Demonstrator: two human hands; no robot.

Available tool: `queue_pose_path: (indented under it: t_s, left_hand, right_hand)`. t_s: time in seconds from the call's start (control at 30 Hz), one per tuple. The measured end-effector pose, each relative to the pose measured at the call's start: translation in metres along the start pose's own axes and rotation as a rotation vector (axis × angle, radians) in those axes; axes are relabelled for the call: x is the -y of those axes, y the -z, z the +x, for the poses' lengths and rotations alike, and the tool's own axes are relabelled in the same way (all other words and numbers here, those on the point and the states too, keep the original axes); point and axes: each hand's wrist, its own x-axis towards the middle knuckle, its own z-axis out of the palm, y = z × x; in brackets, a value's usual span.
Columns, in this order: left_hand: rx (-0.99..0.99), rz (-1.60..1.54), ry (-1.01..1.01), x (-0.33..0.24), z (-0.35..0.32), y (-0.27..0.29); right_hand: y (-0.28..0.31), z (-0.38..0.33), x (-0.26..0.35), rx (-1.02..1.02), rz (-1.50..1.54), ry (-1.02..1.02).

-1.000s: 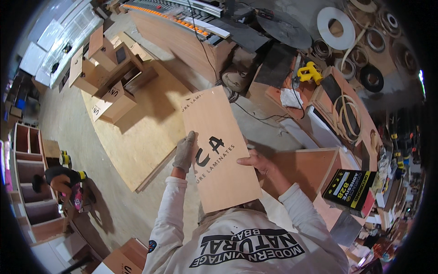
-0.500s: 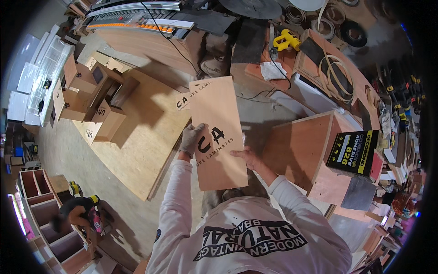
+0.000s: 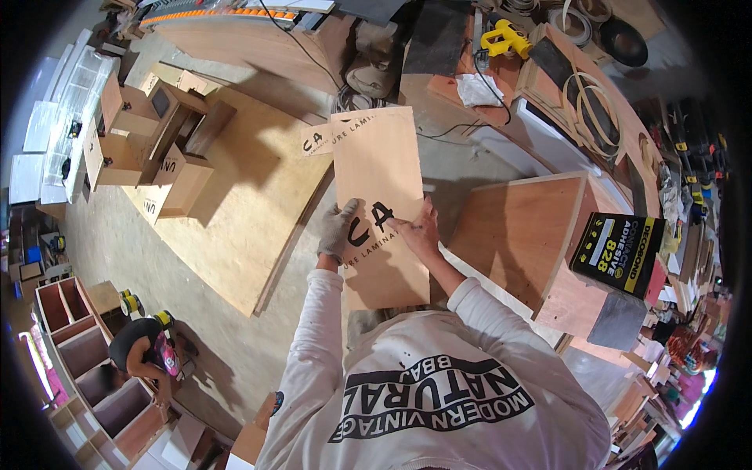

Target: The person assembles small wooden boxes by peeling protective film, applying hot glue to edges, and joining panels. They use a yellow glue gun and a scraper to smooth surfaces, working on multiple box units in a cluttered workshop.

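Note:
A long, thin tan laminate panel (image 3: 380, 168) with dark print is held up in front of me. My left hand (image 3: 338, 229), in a grey glove, grips its left edge, thumb on the face. My bare right hand (image 3: 421, 233) is closed round the right edge, with the thumb resting on the printed face. A smaller printed tan piece (image 3: 316, 141) shows just beside the panel's upper left edge; I cannot tell if it is joined to it. The fingers behind the panel are hidden.
Left of me, a plywood sheet (image 3: 258, 235) bears several box-like wooden parts (image 3: 184, 188). On the right stands a wooden cabinet (image 3: 513, 231), with a black and yellow adhesive can (image 3: 615, 254) beside it. A yellow heat gun (image 3: 505, 37) lies far right. Another person (image 3: 141, 348) bends near shelving, lower left.
My right hand has moved up along the panel's edge, its thumb now higher on the face. My left hand still grips the left edge. The view has shifted slightly.

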Motion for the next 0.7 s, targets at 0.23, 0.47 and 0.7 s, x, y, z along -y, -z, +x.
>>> queue_pose_path:
  t_s: [0.23, 0.47, 0.7]
  left_hand:
    - [-0.035, -0.053, 0.121, 0.01, -0.052, 0.005]
    - [-0.085, -0.098, 0.173, 0.045, -0.068, 0.023]
    - [-0.189, -0.03, 0.046, 0.065, -0.085, 0.016]
  right_hand:
    - [0.007, 0.002, -0.002, 0.068, 0.095, 0.034]
    - [0.024, -0.004, 0.008, 0.244, 0.142, -0.064]
    - [0.013, 0.034, 0.007, 0.044, 0.072, 0.042]
